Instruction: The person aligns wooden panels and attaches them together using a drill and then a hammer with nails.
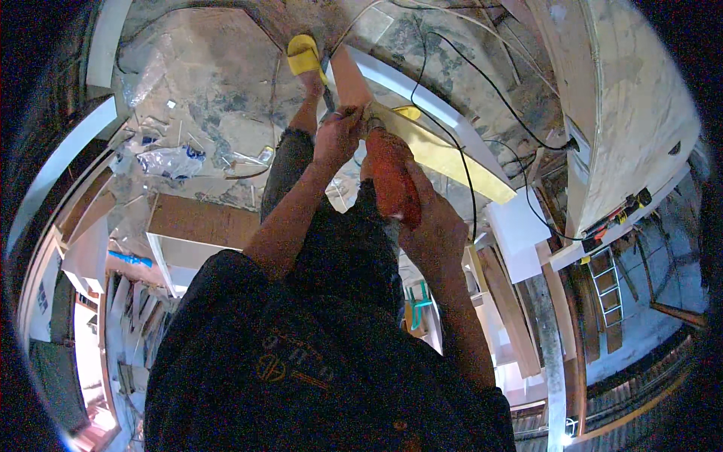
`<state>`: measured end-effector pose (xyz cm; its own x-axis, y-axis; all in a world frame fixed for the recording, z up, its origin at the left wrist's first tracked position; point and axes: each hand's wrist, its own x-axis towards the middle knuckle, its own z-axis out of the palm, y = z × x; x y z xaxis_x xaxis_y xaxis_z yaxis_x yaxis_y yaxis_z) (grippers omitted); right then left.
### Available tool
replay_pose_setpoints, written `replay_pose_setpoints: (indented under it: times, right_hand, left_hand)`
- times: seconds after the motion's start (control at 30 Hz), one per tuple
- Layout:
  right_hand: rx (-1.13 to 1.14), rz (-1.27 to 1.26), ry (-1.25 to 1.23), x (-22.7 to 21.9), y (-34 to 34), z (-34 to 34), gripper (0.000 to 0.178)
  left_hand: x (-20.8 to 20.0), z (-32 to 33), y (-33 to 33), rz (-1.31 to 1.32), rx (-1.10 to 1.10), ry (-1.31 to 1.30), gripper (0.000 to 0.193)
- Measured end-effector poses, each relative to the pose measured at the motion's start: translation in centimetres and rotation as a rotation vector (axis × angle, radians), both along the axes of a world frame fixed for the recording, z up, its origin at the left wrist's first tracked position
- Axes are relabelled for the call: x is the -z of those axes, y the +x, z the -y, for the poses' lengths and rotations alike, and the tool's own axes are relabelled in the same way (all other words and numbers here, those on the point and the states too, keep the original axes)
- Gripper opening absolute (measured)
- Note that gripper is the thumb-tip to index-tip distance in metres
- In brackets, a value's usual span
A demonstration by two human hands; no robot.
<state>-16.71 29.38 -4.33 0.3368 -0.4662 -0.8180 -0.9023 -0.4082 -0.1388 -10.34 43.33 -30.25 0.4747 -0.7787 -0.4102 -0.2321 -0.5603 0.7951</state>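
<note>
An orange-red power drill point(393, 179) is in my right hand point(431, 218), its front end pointing away from me toward a wooden board. My left hand point(337, 139) is closed at the near edge of that wooden board point(350, 79), right beside the drill's tip. A narrow dark piece shows just beyond the left hand; what it is I cannot make out. The drill's tip and the spot it meets are partly hidden by my fingers. A long pale yellow panel point(444, 154) with a white strip along it runs off to the right from the board.
A yellow slipper point(303, 56) is on my foot beyond the left hand. Black cables point(489, 71) trail over the dusty floor at the right. Plastic wrap point(172, 162) and scraps lie at the left, near a brown-topped cabinet point(202, 220). A large wooden panel point(633, 113) stands at the right.
</note>
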Motion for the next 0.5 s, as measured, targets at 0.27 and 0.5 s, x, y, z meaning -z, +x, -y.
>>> replay_pose_setpoints:
  times: [0.27,0.5]
  right_hand:
    - [-0.036,-0.049,0.008,0.47,0.00,0.32,0.089]
    - [-0.071,-0.025,0.026,0.65,0.47,0.75,0.086]
  left_hand:
    - [-0.19,0.36,0.26,0.004,0.025,0.005,0.028]
    - [-0.71,0.53,0.77,-0.027,0.070,0.061,0.027]
